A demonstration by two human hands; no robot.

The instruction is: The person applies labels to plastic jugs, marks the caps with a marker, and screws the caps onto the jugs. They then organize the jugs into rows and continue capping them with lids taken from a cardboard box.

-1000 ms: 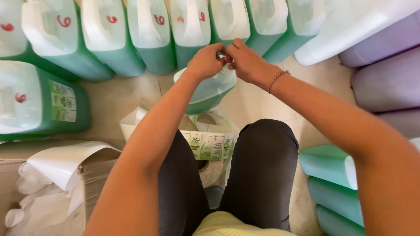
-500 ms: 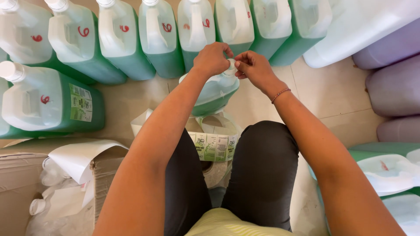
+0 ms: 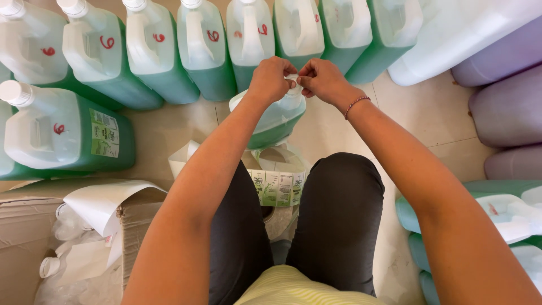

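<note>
Both hands pinch the jug's neck, left hand and right hand closed; keeping that jug steady seems wise.

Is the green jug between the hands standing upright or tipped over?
Tipped. The green jug leans toward the person, its neck under the left hand and right hand, while the row of jugs behind stands upright.
</note>
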